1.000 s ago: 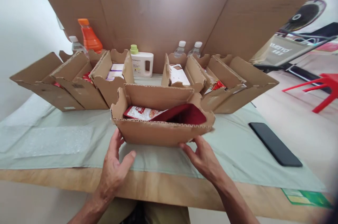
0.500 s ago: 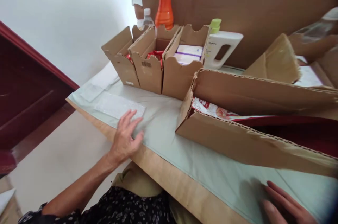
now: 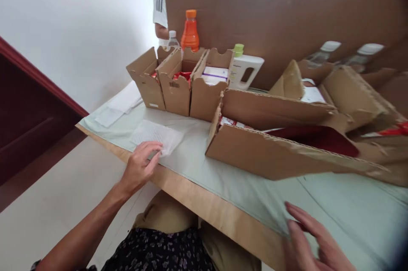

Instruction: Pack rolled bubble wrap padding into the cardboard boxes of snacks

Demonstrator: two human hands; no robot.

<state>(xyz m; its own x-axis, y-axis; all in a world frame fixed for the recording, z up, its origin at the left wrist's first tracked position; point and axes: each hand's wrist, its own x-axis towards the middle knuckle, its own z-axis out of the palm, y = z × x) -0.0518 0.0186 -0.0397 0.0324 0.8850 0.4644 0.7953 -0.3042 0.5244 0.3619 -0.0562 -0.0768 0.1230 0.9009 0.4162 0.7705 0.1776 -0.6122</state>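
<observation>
A clear bubble-wrap bag lies on the pale green cloth near the front edge of the table. My left hand is at its near edge, thumb and fingers closed on the plastic, and the bag's near right corner looks lifted. Over the cloth at lower right hovers my right hand, thumb and fingers apart, holding nothing. A long cardboard box stands between and beyond the two hands, with a red-and-white packet and a dark red item inside.
Upright cardboard boxes stand in a row behind, holding red packs and white cartons. Beyond them are an orange bottle and a white jug. More plastic sheets lie at far left. A person's sleeve shows behind the cardboard panel.
My left hand has closed on the bubble-wrap bag and pulled it slightly rightward, bending its edge. My right hand has come further left, and the view has turned right.
</observation>
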